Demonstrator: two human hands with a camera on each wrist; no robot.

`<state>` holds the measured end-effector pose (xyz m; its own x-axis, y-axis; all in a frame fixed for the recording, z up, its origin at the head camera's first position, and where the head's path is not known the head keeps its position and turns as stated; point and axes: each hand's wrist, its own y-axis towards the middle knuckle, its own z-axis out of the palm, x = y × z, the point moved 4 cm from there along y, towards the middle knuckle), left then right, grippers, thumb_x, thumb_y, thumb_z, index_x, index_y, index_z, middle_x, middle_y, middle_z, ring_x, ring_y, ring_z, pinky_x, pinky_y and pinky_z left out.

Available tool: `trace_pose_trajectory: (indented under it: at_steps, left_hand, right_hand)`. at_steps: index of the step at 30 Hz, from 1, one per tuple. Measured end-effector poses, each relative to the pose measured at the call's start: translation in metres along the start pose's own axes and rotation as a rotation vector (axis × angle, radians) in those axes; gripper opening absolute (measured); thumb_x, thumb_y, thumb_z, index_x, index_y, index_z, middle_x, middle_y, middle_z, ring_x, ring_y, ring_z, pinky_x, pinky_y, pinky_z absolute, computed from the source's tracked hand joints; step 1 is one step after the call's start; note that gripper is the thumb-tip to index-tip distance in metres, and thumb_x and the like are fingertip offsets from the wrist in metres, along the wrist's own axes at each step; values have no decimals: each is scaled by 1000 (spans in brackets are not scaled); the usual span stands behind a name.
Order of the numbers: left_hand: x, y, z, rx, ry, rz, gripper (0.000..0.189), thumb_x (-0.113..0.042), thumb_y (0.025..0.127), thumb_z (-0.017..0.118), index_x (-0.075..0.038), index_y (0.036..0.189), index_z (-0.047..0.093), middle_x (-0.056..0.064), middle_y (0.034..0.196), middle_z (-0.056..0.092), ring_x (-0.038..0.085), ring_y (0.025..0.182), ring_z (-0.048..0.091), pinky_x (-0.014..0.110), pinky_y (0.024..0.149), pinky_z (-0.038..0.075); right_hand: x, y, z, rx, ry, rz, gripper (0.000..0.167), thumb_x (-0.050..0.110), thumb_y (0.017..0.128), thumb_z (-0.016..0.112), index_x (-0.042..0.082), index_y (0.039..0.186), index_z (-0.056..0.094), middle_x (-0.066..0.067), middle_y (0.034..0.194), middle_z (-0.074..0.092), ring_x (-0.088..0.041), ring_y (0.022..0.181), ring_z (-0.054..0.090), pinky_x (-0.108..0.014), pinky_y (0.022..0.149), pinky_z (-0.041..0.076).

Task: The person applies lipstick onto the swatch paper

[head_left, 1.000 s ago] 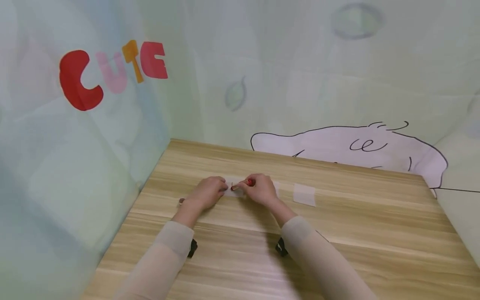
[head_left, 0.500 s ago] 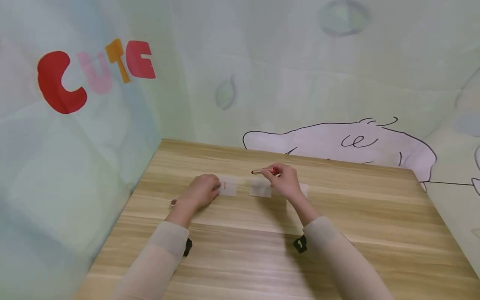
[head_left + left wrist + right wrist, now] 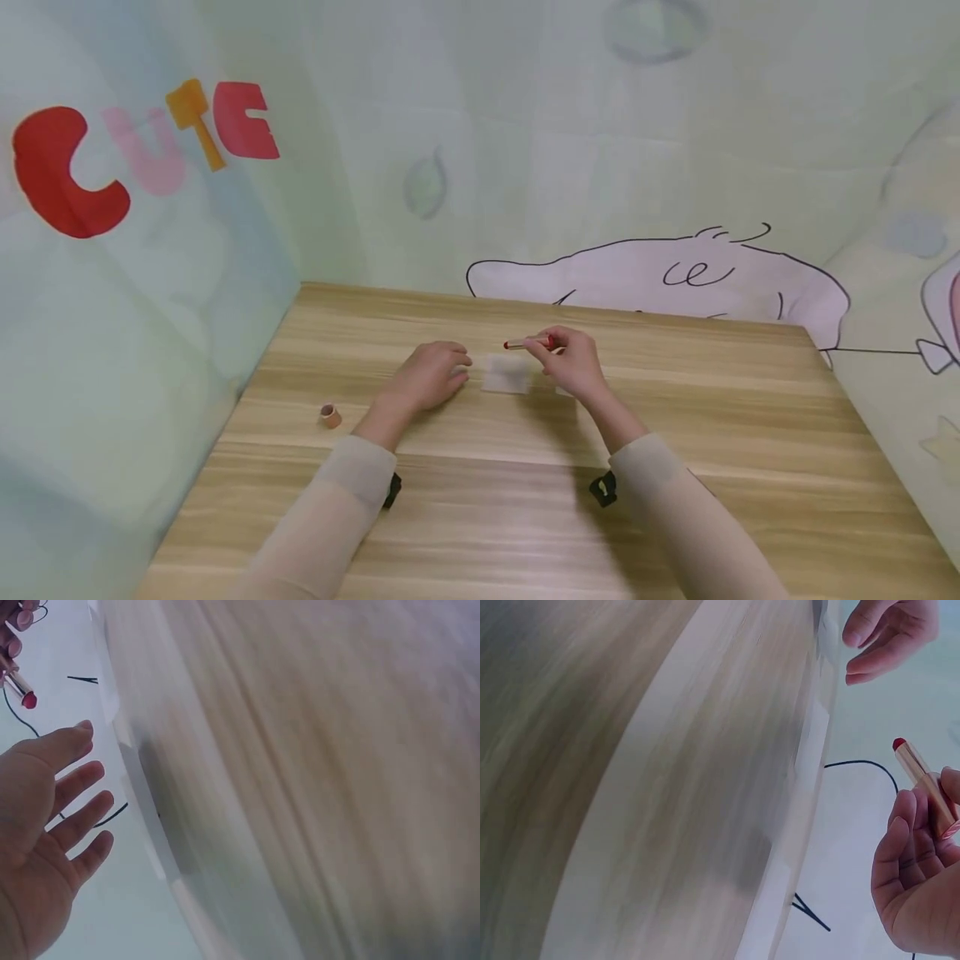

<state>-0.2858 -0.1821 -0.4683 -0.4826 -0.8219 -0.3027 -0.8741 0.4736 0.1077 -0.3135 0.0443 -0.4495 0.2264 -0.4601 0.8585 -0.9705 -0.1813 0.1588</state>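
Note:
A lipstick [image 3: 528, 342] with a red tip and gold tube is held in my right hand [image 3: 574, 363], above the table and pointing left. In the right wrist view, thumb and fingers pinch the lipstick [image 3: 922, 780] by its base. My left hand [image 3: 432, 376] is at the left of a white paper square [image 3: 504, 375], its fingers loosely bent around nothing. In the left wrist view that hand [image 3: 45, 825] has its fingers spread apart. Another paper square [image 3: 566, 390] lies partly behind my right hand. The red-marked paper is hidden, apparently by my left hand.
The lipstick cap [image 3: 330, 417] stands on the wooden table [image 3: 480, 517] at the left. Printed cloth walls [image 3: 375, 167] rise along the table's left and back edges. Black wrist mounts [image 3: 603, 489] show under both sleeves.
My right hand has lifted the lipstick off the red-marked paper and moved right. My left hand has shifted right over that paper, uncovering the cap. The head view has turned right.

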Motion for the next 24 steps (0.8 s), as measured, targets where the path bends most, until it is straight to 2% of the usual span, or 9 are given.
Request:
trace_pose_trajectory:
  at_steps: [9,16,24]
  left_hand:
    - [-8,10,11,-9,7,47,22,-16,96,70,-1,112,74,17,127,67,33,122,61,46,109,44]
    - [-12,12,16,-21,1,91,22,-14,96,70,0,112,75,15,122,70,31,118,63,45,106,47]
    - [-21,20,19,18,-4,106,22,-14,96,71,-1,113,75,16,125,68,31,120,63,43,107,47]
  right_hand:
    - [-9,-1,-7,-6,1,12,19,19,92,77,4,86,68,-2,75,62,-14,63,63,-26,54,56]
    - [-10,-2,-6,1,-3,36,18,20,93,76,4,88,70,-2,76,65,-17,65,64,-27,55,57]
    - [-15,-2,-4,-1,-7,40,19,21,93,77,4,88,70,-1,76,64,-12,65,62,-27,55,56]
